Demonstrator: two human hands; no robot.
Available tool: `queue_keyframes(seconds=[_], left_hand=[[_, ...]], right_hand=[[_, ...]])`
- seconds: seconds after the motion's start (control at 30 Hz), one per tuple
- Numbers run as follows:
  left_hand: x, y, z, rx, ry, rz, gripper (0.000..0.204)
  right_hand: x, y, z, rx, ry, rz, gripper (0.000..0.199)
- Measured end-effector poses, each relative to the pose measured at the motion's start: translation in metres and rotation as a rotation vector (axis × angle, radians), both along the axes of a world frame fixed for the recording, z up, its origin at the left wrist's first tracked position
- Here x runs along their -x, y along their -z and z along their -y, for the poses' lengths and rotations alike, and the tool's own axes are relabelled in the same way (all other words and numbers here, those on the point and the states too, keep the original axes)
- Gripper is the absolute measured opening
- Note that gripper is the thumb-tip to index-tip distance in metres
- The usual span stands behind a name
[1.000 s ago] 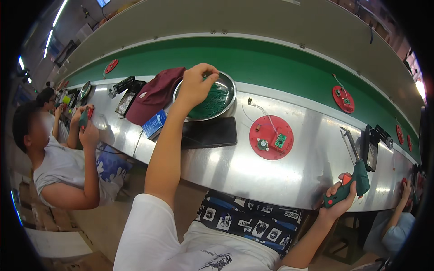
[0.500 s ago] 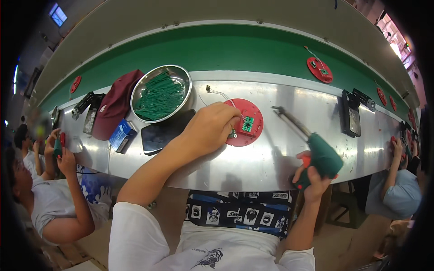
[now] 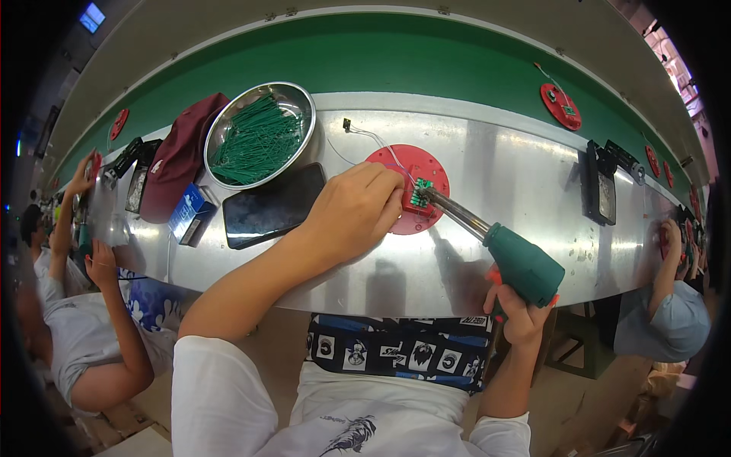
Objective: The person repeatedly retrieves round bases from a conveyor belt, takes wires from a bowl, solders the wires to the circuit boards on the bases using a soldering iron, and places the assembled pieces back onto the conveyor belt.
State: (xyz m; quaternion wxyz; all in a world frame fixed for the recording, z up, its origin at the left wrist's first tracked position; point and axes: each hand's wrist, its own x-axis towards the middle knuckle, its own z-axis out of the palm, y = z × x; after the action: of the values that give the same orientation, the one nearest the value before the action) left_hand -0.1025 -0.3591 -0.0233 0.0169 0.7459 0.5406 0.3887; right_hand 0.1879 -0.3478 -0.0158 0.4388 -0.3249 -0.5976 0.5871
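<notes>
A red round plate (image 3: 417,224) lies on the metal bench in front of me, carrying a small green circuit board (image 3: 419,199). My left hand (image 3: 356,204) rests over the plate's left side, finger and thumb pinched on a thin wire beside the board; the fingertips are partly hidden. Thin wires (image 3: 373,138) run from there up to a small dark connector (image 3: 347,125). In my right hand (image 3: 519,314) is a green soldering gun (image 3: 525,264) with red parts. Its metal barrel slants up left, and the tip meets the board.
Left of the plate are a black phone (image 3: 274,207), a steel bowl (image 3: 311,145) of green wires, a blue box (image 3: 190,213) and a maroon cap (image 3: 177,164). Black holders (image 3: 600,183) stand at right, below another red plate (image 3: 561,107). People work on both sides.
My right hand has brought the soldering gun left, its tip going from above the bench onto the circuit board. My left hand stays at the plate. The whole view has shifted slightly.
</notes>
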Motion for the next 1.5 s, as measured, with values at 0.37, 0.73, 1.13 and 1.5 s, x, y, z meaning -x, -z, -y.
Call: queue_keyframes(seconds=[0.37,0.73,1.13,1.5], left_hand=[[0.003,0.003,0.0,0.002,0.003,0.003,0.009],[0.004,0.004,-0.001,0.002,-0.002,0.008,0.009],[0.007,-0.021,0.002,-0.067,-0.101,-0.004,0.009],[0.001,-0.006,0.008,0.018,0.039,0.047,0.015]], right_hand=[[-0.008,0.007,-0.004,0.086,-0.032,0.052,0.04],[-0.006,0.018,-0.005,0.006,0.088,-0.111,0.057],[-0.009,0.02,-0.005,-0.002,0.094,-0.121,0.058],[-0.004,0.012,0.004,-0.062,-0.015,-0.102,0.045]])
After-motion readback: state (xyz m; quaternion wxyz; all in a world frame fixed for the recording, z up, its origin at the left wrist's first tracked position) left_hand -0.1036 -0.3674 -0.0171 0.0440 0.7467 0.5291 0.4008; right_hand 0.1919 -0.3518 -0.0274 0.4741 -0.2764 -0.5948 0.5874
